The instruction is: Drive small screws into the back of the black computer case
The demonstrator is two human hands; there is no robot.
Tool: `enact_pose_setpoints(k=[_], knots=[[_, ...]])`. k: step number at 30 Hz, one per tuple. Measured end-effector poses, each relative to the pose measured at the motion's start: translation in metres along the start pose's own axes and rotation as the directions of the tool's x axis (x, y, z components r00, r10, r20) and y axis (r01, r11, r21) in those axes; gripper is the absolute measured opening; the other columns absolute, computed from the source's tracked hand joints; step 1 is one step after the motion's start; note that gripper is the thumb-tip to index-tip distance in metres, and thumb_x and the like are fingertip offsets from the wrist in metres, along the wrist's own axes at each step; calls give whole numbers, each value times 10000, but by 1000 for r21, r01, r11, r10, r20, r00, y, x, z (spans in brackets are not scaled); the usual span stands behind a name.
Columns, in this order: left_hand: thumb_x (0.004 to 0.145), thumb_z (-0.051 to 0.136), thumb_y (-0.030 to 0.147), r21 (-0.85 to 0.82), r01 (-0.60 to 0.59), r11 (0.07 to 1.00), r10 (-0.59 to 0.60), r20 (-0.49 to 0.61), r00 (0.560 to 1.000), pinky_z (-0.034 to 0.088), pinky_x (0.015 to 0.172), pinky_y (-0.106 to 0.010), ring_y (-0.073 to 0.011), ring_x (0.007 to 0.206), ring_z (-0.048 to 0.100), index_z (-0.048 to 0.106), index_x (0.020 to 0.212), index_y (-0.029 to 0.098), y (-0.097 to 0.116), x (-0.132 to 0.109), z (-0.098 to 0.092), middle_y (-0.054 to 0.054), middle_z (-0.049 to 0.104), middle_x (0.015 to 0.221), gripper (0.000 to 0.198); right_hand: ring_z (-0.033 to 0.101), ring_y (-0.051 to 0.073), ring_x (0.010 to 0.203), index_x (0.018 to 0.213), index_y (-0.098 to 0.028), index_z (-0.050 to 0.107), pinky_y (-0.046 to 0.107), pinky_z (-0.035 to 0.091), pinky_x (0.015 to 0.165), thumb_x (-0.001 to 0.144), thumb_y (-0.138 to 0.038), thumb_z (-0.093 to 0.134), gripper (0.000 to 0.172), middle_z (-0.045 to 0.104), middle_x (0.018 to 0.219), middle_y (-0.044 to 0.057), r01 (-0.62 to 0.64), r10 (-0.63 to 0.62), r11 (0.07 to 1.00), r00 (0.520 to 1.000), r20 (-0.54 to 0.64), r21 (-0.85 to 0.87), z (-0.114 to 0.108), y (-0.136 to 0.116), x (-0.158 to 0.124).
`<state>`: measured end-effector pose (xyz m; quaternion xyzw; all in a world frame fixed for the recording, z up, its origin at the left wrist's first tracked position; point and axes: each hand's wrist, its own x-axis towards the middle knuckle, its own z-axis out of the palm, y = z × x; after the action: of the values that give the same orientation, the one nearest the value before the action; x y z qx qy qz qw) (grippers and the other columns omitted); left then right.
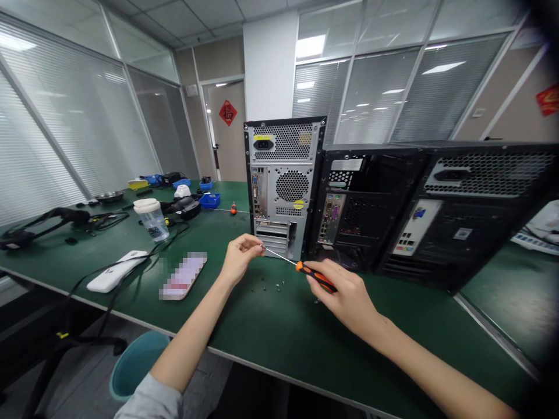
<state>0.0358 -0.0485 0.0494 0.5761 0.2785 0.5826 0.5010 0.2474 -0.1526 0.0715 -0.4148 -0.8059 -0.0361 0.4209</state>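
Observation:
My right hand is wrapped round the orange and black handle of a screwdriver, whose thin shaft slants up to the left. At the shaft's tip, the thumb and fingers of my left hand are pinched together; a tiny thing, perhaps a screw, shows there but is too small to make out. Just behind both hands stands a computer tower with its grey back panel toward me. Several small screws lie scattered on the green table below my hands.
Two more black computer towers stand to the right. On the left are a phone, a white power bank-like block, a lidded water cup and black cables. Blue trays and a short orange screwdriver lie farther back. A teal bin stands below.

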Motion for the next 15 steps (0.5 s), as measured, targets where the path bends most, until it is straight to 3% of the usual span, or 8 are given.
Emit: enact_pose_setpoints(k=[15], knots=[[609,671,246,143,-50,988,53,-19,998,466,617,-191,-68,587,579,607,719,127,0,-1,-1,9,609,652,175,573,135,716,1022,-175,539,251,456,641,836,-221,424,223,585,828,55,-48,50,998,996,69,-29,-1,0,-1]])
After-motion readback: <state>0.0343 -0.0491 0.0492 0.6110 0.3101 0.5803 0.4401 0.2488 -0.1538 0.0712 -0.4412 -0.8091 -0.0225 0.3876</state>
